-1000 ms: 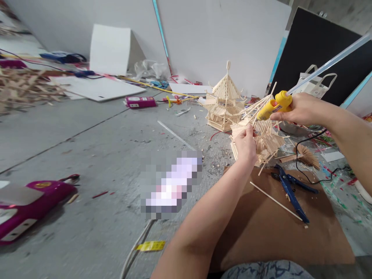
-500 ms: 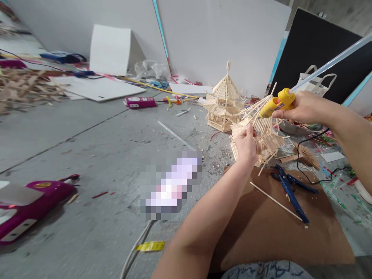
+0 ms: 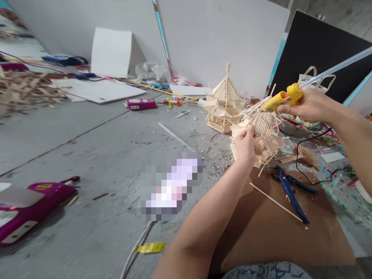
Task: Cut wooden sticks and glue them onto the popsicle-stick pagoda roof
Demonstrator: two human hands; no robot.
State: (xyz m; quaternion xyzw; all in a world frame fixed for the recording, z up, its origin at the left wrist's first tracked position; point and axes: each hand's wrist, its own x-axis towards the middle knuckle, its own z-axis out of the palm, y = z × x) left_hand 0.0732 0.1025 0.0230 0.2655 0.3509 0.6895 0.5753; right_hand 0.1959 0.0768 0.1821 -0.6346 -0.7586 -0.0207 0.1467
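Note:
Yellow and pistol-shaped, a hot glue gun (image 3: 283,100) is held in my right hand (image 3: 312,105), its nozzle pointing down-left at the roof sticks. A long clear glue stick (image 3: 334,70) juts from its rear. Below it, my left hand (image 3: 245,144) has thumb and fingers closed on the near left side of a pagoda model made of thin wooden sticks (image 3: 269,142); exactly which stick they pinch is hidden. Several loose-ended sticks poke up from this model's roof. Just behind and left stands a second, taller stick pagoda (image 3: 226,110) with a pointed roof.
Blue cutters (image 3: 292,193) and a single stick (image 3: 276,202) lie on brown cardboard (image 3: 279,244). The gun's black cord loops at right beside a metal bowl (image 3: 299,128). Magenta power strips (image 3: 37,209), a pixelated bright object (image 3: 174,186) and scrap wood (image 3: 26,89) are leftward.
My right hand has drawn the glue gun slightly right, its nozzle shifting a little up and away from the roof. My left hand stays at the model's side.

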